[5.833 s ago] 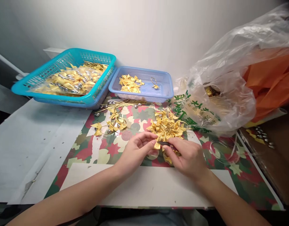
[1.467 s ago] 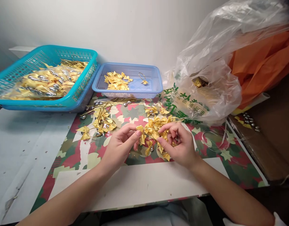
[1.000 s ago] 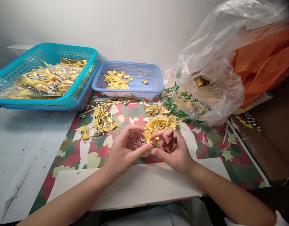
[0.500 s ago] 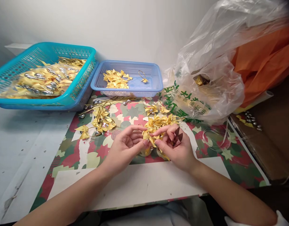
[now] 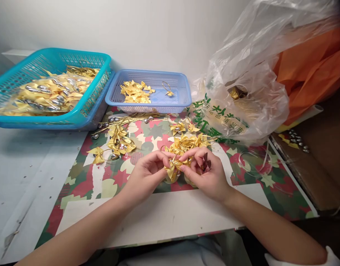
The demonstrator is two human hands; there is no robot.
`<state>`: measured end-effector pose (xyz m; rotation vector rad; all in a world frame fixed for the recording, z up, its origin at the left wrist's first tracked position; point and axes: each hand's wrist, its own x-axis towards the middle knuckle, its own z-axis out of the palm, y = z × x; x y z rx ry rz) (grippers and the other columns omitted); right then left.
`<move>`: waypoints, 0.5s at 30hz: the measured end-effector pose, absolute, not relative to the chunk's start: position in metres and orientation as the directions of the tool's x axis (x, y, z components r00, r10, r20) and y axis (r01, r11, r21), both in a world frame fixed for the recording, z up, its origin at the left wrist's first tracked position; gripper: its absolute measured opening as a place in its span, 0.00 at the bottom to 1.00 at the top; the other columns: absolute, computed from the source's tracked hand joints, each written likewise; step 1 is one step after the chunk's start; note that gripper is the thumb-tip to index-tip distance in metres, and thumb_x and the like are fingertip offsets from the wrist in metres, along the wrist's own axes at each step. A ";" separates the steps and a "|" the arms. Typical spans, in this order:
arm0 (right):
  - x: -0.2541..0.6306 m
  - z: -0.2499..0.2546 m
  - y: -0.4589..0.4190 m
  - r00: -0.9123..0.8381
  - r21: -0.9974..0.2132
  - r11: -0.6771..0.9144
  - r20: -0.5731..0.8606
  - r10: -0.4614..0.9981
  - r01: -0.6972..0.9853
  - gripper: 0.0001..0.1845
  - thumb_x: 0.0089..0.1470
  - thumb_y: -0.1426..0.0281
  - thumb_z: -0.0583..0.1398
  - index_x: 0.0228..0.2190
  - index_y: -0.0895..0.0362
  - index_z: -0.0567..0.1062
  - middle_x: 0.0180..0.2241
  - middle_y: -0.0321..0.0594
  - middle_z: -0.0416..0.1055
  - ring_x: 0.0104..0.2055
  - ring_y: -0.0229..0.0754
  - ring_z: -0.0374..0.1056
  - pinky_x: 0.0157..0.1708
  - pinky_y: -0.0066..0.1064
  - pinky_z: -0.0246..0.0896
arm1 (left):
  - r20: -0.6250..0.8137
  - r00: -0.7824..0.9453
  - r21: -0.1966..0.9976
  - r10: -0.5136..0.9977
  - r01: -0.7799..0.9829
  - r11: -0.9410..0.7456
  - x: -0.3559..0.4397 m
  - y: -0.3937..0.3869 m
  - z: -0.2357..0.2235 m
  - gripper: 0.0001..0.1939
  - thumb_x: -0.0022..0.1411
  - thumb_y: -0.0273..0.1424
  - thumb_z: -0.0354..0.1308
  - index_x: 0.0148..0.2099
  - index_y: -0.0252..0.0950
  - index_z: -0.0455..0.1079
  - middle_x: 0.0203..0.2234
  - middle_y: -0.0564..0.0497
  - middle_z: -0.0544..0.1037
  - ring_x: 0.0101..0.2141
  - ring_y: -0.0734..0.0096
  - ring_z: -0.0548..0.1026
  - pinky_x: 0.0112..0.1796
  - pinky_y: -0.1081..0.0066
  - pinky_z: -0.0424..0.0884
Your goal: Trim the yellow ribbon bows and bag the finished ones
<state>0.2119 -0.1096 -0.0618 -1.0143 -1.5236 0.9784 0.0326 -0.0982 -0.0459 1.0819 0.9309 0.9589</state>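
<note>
Between my hands is a yellow ribbon bow point(image 5: 173, 168), its tails spread over the table. My left hand point(image 5: 149, 171) pinches the bow's left side with thumb and forefinger. On its right side, the thumb and forefinger of my right hand point(image 5: 211, 179) grip it too. A dark reddish-brown object point(image 5: 206, 163) is tucked into my right hand's curled fingers; its kind is not clear. Just beyond my fingers lies a pile of yellow bows point(image 5: 186, 143) with gold cord loops, partly hidden by the hands. Another cluster of yellow bows point(image 5: 118, 142) lies to the left, with silver bells among it.
A turquoise basket point(image 5: 84, 117) at the back left holds a bag of bows and bells. Beside it, a blue basket point(image 5: 183, 85) contains loose bows. At right stand a clear plastic bag point(image 5: 258, 125) and a cardboard box point(image 5: 303, 177). Gold cords point(image 5: 131, 120) lie behind the bows.
Both hands stay in nearly the same place. The bow between them has turned and now shows gathered folds, and my left fingers have closed more tightly on it.
</note>
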 end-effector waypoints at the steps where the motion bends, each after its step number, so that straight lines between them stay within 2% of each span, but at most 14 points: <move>1: 0.212 -0.062 -0.110 -0.131 -0.940 0.320 0.305 0.943 0.116 0.09 0.55 0.73 0.62 0.29 0.53 0.65 0.31 0.33 0.70 0.19 0.28 0.54 0.19 0.25 0.55 | -0.130 0.309 0.970 0.942 -0.159 0.186 0.033 -0.098 -0.046 0.12 0.55 0.33 0.67 0.27 0.35 0.67 0.40 0.46 0.78 0.32 0.73 0.75 0.30 0.75 0.73; 5: 0.214 -0.062 -0.110 -0.126 -0.931 0.341 0.326 0.937 0.127 0.13 0.56 0.69 0.62 0.28 0.53 0.60 0.29 0.32 0.67 0.19 0.29 0.52 0.19 0.25 0.53 | -0.090 0.315 0.979 0.945 -0.149 0.143 0.032 -0.099 -0.049 0.09 0.57 0.28 0.63 0.27 0.35 0.66 0.40 0.47 0.78 0.32 0.74 0.76 0.30 0.76 0.73; 7: 0.217 -0.061 -0.111 -0.128 -0.919 0.373 0.357 0.925 0.129 0.15 0.58 0.61 0.60 0.29 0.52 0.59 0.28 0.32 0.64 0.20 0.30 0.52 0.20 0.26 0.53 | -0.055 0.303 0.990 0.951 -0.110 0.092 0.031 -0.101 -0.051 0.08 0.58 0.25 0.61 0.28 0.35 0.66 0.41 0.46 0.78 0.35 0.71 0.77 0.31 0.75 0.74; 10: 0.222 -0.056 -0.113 -0.186 -0.877 0.442 0.410 0.893 0.191 0.18 0.61 0.50 0.51 0.34 0.52 0.59 0.27 0.33 0.60 0.23 0.34 0.55 0.22 0.28 0.55 | 0.050 0.256 0.998 0.966 0.029 -0.059 0.029 -0.103 -0.055 0.06 0.57 0.22 0.58 0.29 0.36 0.67 0.39 0.44 0.80 0.40 0.65 0.79 0.34 0.72 0.75; 12: 0.225 -0.051 -0.112 -0.257 -0.802 0.501 0.435 0.863 0.324 0.16 0.64 0.53 0.49 0.37 0.52 0.61 0.26 0.33 0.62 0.24 0.35 0.58 0.23 0.28 0.55 | 0.152 0.239 0.970 0.959 0.148 -0.191 0.027 -0.104 -0.057 0.07 0.55 0.20 0.57 0.29 0.37 0.68 0.37 0.45 0.81 0.40 0.64 0.79 0.36 0.70 0.76; 15: 0.228 -0.045 -0.110 -0.356 -0.604 0.606 0.493 0.794 0.517 0.09 0.62 0.61 0.55 0.37 0.54 0.65 0.26 0.34 0.67 0.24 0.35 0.62 0.23 0.26 0.56 | 0.285 0.251 0.897 0.925 0.270 -0.349 0.025 -0.105 -0.058 0.09 0.54 0.18 0.56 0.28 0.38 0.69 0.32 0.48 0.82 0.38 0.64 0.80 0.38 0.69 0.76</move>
